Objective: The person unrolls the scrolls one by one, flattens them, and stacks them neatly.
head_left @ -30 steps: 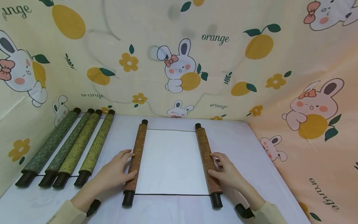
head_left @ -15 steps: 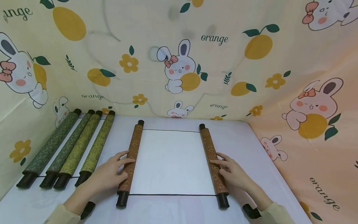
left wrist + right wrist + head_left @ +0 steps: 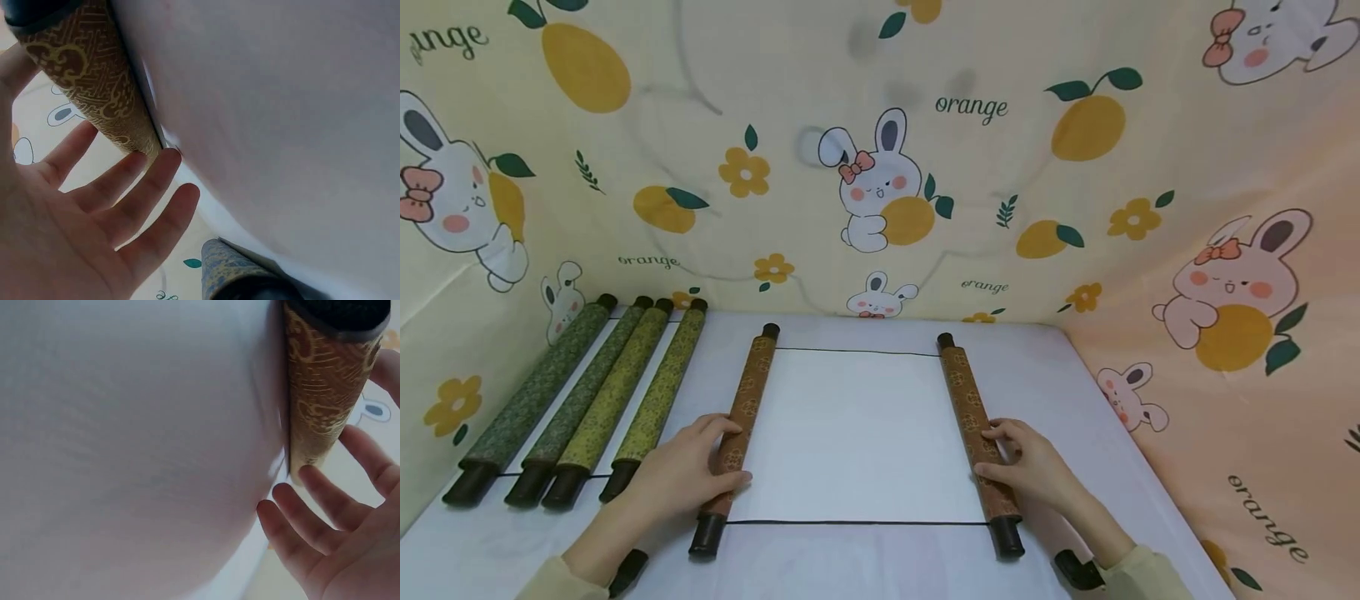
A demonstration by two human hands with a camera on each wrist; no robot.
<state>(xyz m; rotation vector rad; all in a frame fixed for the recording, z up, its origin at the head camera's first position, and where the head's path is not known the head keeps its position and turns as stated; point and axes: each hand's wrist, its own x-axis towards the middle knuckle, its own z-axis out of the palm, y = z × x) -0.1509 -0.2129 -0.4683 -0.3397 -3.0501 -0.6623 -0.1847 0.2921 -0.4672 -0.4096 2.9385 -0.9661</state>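
In the head view, a brown patterned scroll lies partly unrolled on the white table, with a white span edged by dark lines between its two rolls. My left hand holds the left roll near its front end, thumb on the inner side and fingers on the outer. On the other side, my right hand holds the right roll between thumb and fingers. Black knobs cap both rolls. Each wrist view shows a gold-brown roll, the left one and the right one, with the remaining fingers spread beside it.
Left of my left hand lie a dark green scroll and a yellow-green scroll, each with two rolls and black ends. A cream cloth printed with rabbits and oranges hangs behind the white table and along its sides.
The two brown rolls have moved apart, the left one leftward and the right one rightward, so the white span is wider. Both hands have gone with them, shifting their fingers on the rolls.
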